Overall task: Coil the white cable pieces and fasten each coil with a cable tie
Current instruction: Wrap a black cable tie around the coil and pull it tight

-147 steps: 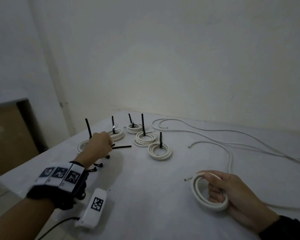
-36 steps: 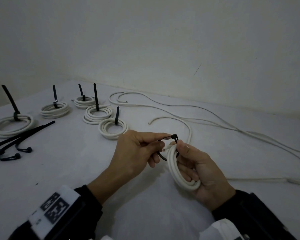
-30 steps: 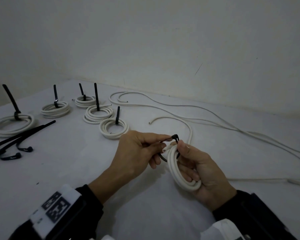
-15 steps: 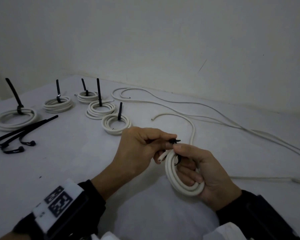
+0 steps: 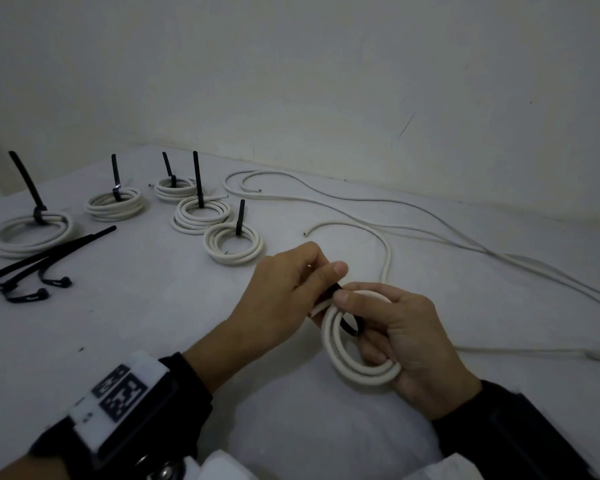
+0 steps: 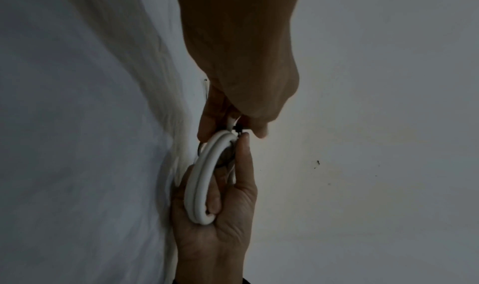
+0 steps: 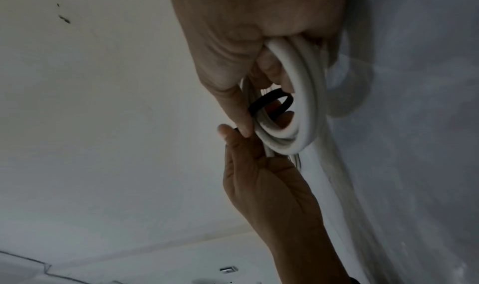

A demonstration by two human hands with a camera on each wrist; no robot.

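Observation:
My right hand (image 5: pixel 406 337) grips a white cable coil (image 5: pixel 354 365) upright above the table, thumb on its top. A black cable tie (image 5: pixel 352 329) loops through the coil's top; the same tie (image 7: pixel 272 102) shows as a loose ring in the right wrist view. My left hand (image 5: pixel 291 289) pinches the tie's end right beside the right thumb. In the left wrist view the coil (image 6: pixel 202 186) lies in the right palm, with the left fingers (image 6: pixel 249 112) at its top.
Several tied coils (image 5: pixel 232 242) with upright black tie tails stand at the back left. Spare black ties (image 5: pixel 35 268) lie at the left. Loose white cables (image 5: pixel 378 209) run across the back and right of the white table (image 5: pixel 136 323).
4.9 s ago my left hand was at the spare ties on the left. It has brought one to the coil and looped it on; over the last second it has kept pinching the tie's end there.

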